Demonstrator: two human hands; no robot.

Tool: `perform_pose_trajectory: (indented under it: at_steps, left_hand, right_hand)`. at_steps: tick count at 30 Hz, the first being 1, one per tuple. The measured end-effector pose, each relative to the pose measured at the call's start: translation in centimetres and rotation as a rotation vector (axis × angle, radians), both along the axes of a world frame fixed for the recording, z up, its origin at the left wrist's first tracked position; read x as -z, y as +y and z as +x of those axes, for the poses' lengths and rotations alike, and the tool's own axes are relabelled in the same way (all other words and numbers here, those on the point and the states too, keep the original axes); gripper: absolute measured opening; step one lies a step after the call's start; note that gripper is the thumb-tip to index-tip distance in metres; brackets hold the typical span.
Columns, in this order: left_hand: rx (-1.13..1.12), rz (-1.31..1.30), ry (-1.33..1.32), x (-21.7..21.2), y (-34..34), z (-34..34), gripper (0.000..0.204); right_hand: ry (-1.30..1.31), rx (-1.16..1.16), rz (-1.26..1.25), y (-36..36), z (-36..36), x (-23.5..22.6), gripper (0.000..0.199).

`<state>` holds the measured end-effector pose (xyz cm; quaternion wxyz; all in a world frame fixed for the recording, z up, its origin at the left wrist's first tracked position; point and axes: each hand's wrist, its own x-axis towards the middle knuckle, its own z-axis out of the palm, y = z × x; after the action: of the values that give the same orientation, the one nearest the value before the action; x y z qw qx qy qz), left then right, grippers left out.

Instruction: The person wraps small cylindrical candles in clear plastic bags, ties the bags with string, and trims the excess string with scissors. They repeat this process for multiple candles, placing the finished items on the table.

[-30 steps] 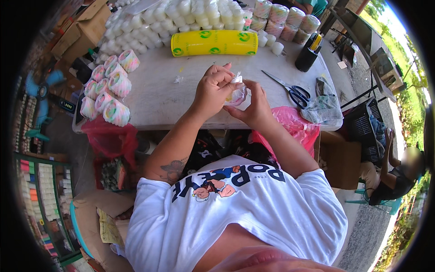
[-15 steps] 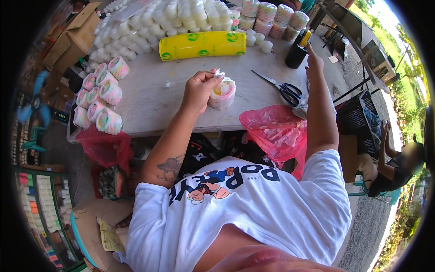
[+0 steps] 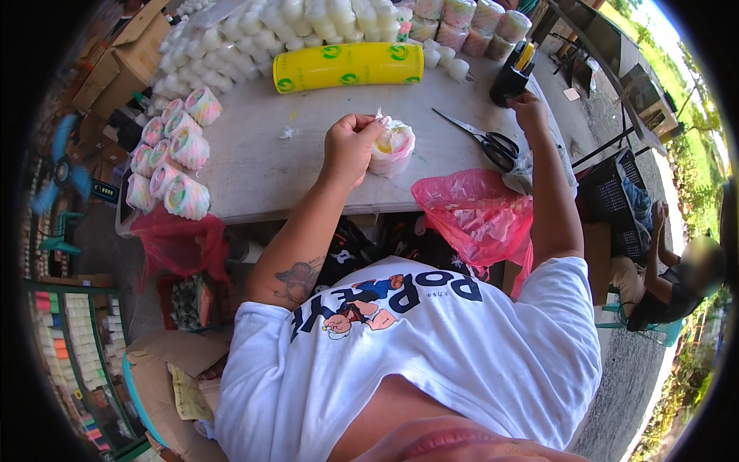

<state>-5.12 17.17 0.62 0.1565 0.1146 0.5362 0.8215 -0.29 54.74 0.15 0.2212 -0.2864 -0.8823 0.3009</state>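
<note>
My left hand (image 3: 352,148) is closed, its thumb and fingers pinching the gathered end of clear plastic wrap on a small round bundle (image 3: 392,154). The bundle has pale pink, white and yellow tints and rests upright on the table. My right hand (image 3: 531,112) is at the table's right side, just nearer than a black holder (image 3: 508,81) with a yellow item (image 3: 525,57) in its top. Its fingers are drawn together; what they hold, if anything, cannot be made out. Black-handled scissors (image 3: 485,140) lie partly open between my hands.
A yellow printed roll (image 3: 348,68) lies across the table (image 3: 254,165). Behind it are stacked white rolls (image 3: 231,54) and wrapped multicoloured rolls (image 3: 454,15). Several pastel bundles (image 3: 187,148) stand at left. A pink plastic bag (image 3: 469,204) hangs at the front edge. Another person (image 3: 670,277) sits at right.
My right hand has come back from the top of the black holder toward me. My left hand keeps its pinch on the bundle's wrap. The whole view has shifted slightly.
</note>
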Motion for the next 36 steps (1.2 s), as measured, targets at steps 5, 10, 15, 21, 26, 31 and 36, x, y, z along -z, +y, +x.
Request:
perform_pose_trajectory:
  at_steps: [5,10,15,21,26,31,36]
  left_hand:
    - [0.004,0.085,-0.058,0.4,0.0,0.2,0.013]
    - [0.062,0.041,-0.069,0.6,-0.4,-0.8,0.01]
    - [0.057,0.035,-0.085,0.0,-0.1,-0.7,0.011]
    - [0.103,0.017,-0.146,-0.4,-0.3,-0.6,0.011]
    - [0.115,0.021,-0.123,-0.2,-0.2,-0.5,0.009]
    - [0.089,-0.053,-0.047,-0.3,-0.5,-0.1,0.01]
    - [0.076,-0.07,0.116,0.6,-0.1,-0.6,0.015]
  right_hand:
    - [0.023,-0.449,0.068,-8.3,2.0,-5.1,0.02]
    - [-0.255,-1.196,0.072,-17.0,1.0,-10.5,0.018]
    - [-0.423,-1.351,0.326,-19.9,-2.5,-11.8,0.019]
    - [-0.502,-1.363,0.537,-21.1,-4.7,-12.1,0.028]
    - [-0.744,-1.223,0.565,-22.3,-6.1,-11.3,0.037]
    - [-0.813,-0.977,0.562,-21.7,-6.9,-11.4,0.073]
    - [-0.57,-0.956,0.086,-17.5,-5.8,-6.0,0.087]
